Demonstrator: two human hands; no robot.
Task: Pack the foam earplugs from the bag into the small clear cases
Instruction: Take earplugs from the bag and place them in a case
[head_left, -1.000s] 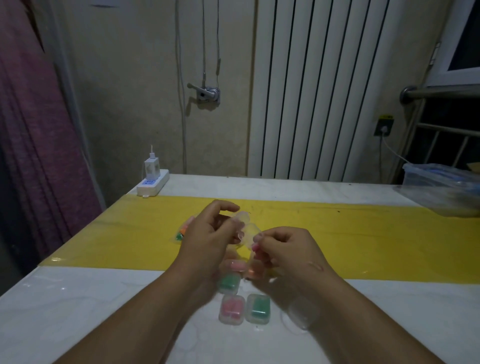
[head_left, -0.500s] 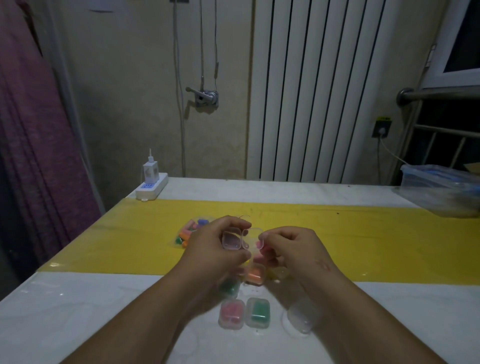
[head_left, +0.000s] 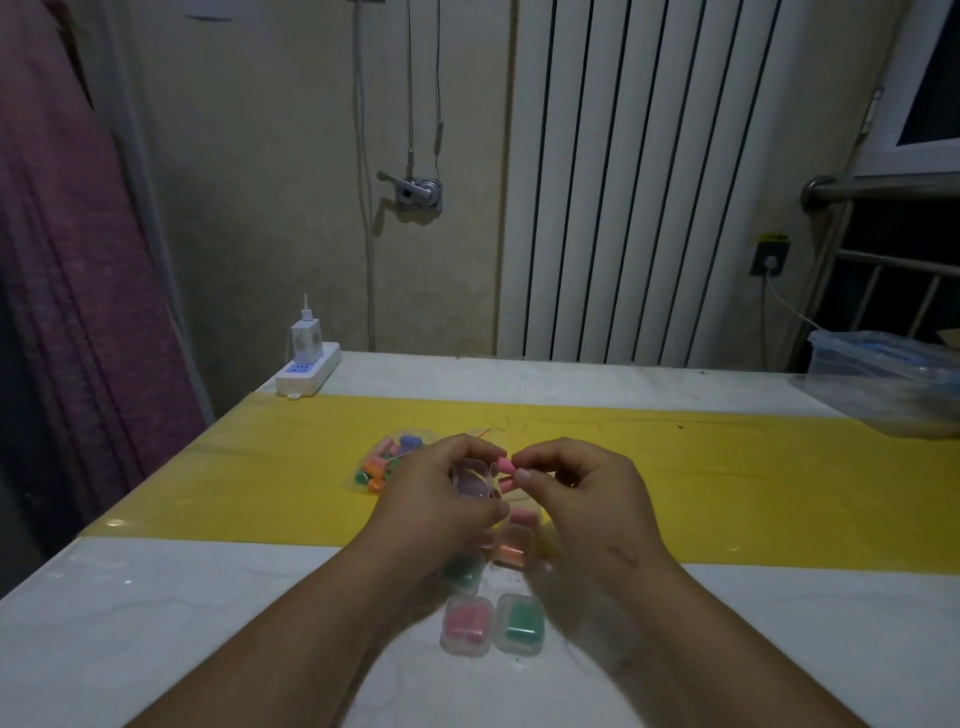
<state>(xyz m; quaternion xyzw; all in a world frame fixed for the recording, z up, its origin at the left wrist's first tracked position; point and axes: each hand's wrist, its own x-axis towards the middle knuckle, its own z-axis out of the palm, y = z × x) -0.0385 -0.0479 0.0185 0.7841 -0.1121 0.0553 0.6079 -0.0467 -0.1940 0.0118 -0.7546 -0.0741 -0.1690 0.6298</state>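
A pink earplug (head_left: 505, 466) has appeared at the open clear case (head_left: 471, 479) since half a second ago. From left: the bag (head_left: 387, 462), still holding loose earplugs, lies on the yellow strip (head_left: 727, 493); my left hand (head_left: 436, 501) grips the case; my right hand (head_left: 584, 493) pinches the plug just beside it. Four filled cases (head_left: 466, 626) sit beneath my hands, so packing looks partway done.

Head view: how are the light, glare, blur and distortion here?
Head view: dim, yellowish light; glare spot on the mat, left edge; wide-angle bending tilts the window frame. Head view: left hand with open case and right hand pinching the earplug read clearly; packed cases below look soft.
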